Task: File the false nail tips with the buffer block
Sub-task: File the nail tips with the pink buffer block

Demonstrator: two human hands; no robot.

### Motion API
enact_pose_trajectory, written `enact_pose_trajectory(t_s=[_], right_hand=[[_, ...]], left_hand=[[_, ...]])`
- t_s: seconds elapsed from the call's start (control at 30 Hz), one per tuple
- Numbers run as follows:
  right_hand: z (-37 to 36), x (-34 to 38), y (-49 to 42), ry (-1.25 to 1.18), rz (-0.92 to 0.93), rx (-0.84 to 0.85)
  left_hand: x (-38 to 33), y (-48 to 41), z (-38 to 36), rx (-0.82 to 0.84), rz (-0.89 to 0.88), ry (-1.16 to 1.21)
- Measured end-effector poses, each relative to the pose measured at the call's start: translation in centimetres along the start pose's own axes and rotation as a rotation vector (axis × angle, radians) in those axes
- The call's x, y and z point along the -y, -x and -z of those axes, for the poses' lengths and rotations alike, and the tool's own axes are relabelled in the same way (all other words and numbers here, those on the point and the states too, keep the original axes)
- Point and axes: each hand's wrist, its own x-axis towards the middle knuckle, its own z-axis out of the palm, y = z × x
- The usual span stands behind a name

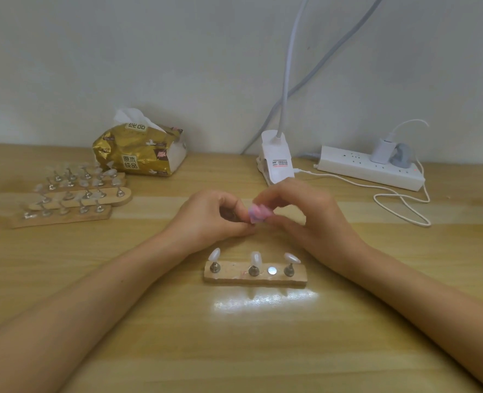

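My right hand (305, 214) pinches a small pink buffer block (258, 213), blurred, above the middle of the table. My left hand (212, 219) faces it with curled fingers that pinch a small dark nail stand against the block; the nail tip on it is hidden. In front of both hands lies a wooden holder strip (256, 276). It carries three false nail tips (255, 258) on metal stands and one bare round magnet (272, 270).
At the left lie several more wooden strips (64, 217) full of nail tips on stands. A gold tissue pack (141, 151) sits behind them. A white lamp clamp (277, 160) and a power strip (370, 168) with a looping white cable (404, 205) stand at the back right.
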Motion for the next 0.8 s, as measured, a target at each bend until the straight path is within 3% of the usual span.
enact_pose_trajectory(t_s=[0.13, 0.23, 0.37, 0.47, 0.57, 0.7, 0.8], right_hand=[[0.09, -0.13, -0.06, 0.010, -0.053, -0.010], [-0.09, 0.19, 0.06, 0.013, 0.046, -0.002], [0.17, 0.13, 0.03, 0.025, -0.042, -0.024], [0.19, 0.27, 0.03, 0.016, 0.020, 0.005], [0.27, 0.15, -0.10, 0.023, -0.072, 0.040], [0.00, 0.49, 0.00, 0.038, 0.036, 0.043], [0.19, 0.16, -0.04, 0.034, -0.049, 0.028]], left_hand=[[-0.06, 0.00, -0.08, -0.009, 0.008, -0.011], [-0.10, 0.10, -0.08, -0.002, 0.000, -0.011], [-0.05, 0.02, -0.05, -0.008, 0.001, -0.016], [-0.04, 0.06, -0.07, -0.003, -0.011, -0.010], [-0.05, -0.03, -0.11, -0.012, -0.001, -0.024], [-0.08, 0.04, -0.01, 0.004, -0.008, -0.006], [-0.12, 0.08, -0.07, -0.004, 0.004, -0.010]])
